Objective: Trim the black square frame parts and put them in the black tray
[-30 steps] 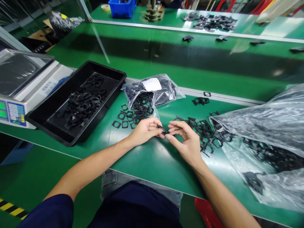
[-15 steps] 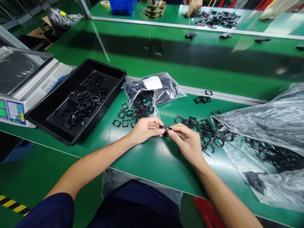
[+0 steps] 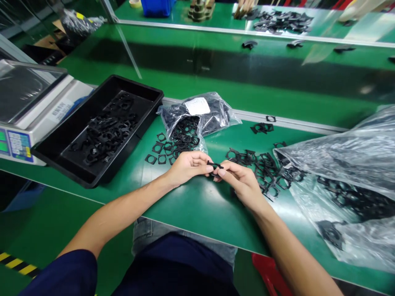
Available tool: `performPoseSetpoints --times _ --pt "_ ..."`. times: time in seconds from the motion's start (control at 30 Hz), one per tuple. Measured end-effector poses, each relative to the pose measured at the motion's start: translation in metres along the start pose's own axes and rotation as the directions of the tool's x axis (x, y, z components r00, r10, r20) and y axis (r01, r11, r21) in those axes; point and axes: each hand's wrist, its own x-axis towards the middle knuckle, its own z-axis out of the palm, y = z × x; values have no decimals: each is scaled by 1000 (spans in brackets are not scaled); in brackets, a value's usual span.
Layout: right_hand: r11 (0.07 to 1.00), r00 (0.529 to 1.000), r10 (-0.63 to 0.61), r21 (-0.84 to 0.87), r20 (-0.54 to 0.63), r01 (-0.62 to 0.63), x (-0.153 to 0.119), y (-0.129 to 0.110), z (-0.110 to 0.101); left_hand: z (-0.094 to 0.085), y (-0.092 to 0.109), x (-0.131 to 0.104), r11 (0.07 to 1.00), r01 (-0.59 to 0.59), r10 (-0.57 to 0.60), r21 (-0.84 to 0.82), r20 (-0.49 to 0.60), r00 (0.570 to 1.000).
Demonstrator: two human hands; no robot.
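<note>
Between my two hands is a small black plastic part (image 3: pixel 215 165), pinched at its left end by my left hand (image 3: pixel 190 167) and at its right end by my right hand (image 3: pixel 242 181). Whether it is one piece or two joined pieces I cannot tell. Beyond my left hand, several flat black ring-shaped parts (image 3: pixel 185 133) spill from a clear plastic bag (image 3: pixel 216 113) with a white label. More black frame-like parts (image 3: pixel 265 164) lie heaped beyond and right of my right hand.
A black tray (image 3: pixel 148 111) of black parts stands at the left, beside a weighing scale (image 3: pixel 46 111). Large clear bags (image 3: pixel 345 160) with black parts cover the right side. Across the divider are a blue bin (image 3: pixel 156 7) and another person's hand (image 3: pixel 245 8).
The black part between my fingers has tilted, showing more of its ring shape. My right hand has shifted slightly. The other person's hand across the bench has moved a little left.
</note>
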Motion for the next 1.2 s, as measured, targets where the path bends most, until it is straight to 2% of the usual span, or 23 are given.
performPoseSetpoints --times 0.33,0.57,0.7,0.83,1.2 --pt "992 998 -66 -112 -18 64 0 7 2 -5 -1 1 998 33 -33 -45 -14 999" --pt "973 990 -122 -203 -67 106 -1 4 -1 -3 -4 1 992 82 -80 -93 18 997" --pt "941 978 -187 -303 -94 151 -1 6 0 -3 -5 2 996 69 -70 -49 -36 997" --pt "943 978 -188 -295 -97 152 -1 8 2 -2 -5 1 999 41 -43 -29 -87 995" --pt "882 947 -302 -409 -107 236 -3 6 2 -2 -4 0 989 84 -86 -117 -12 996"
